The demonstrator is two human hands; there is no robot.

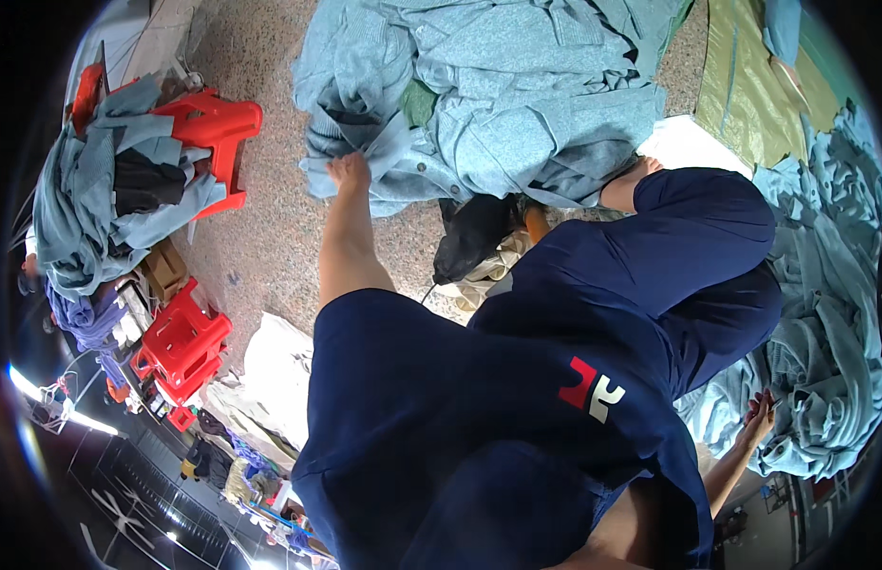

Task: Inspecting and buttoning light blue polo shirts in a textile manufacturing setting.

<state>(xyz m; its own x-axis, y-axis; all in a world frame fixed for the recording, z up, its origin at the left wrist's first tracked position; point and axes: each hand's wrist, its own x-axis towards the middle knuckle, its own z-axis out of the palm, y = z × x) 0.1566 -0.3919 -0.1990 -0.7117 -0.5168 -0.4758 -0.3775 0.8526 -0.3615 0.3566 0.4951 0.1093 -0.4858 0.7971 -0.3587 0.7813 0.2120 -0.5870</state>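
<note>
Fingers [350, 167] of the left hand [349, 174] are clamped on an edge of the light-blue garment [384, 152] atop the pile [498, 95] on the speckled floor [270, 218], while the right hand's fingers [759, 410], lower right, look loosely curled beside another blue heap [830, 361].

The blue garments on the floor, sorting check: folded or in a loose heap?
Loose heap: the blue garments lie crumpled and overlapping, and the left hand grips one edge.

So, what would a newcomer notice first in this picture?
First, the big heap of light blue garments on the speckled floor at the top. The left hand grips a fold at its near edge. Bright red plastic stools stand at the left, one draped with more blue cloth.
</note>
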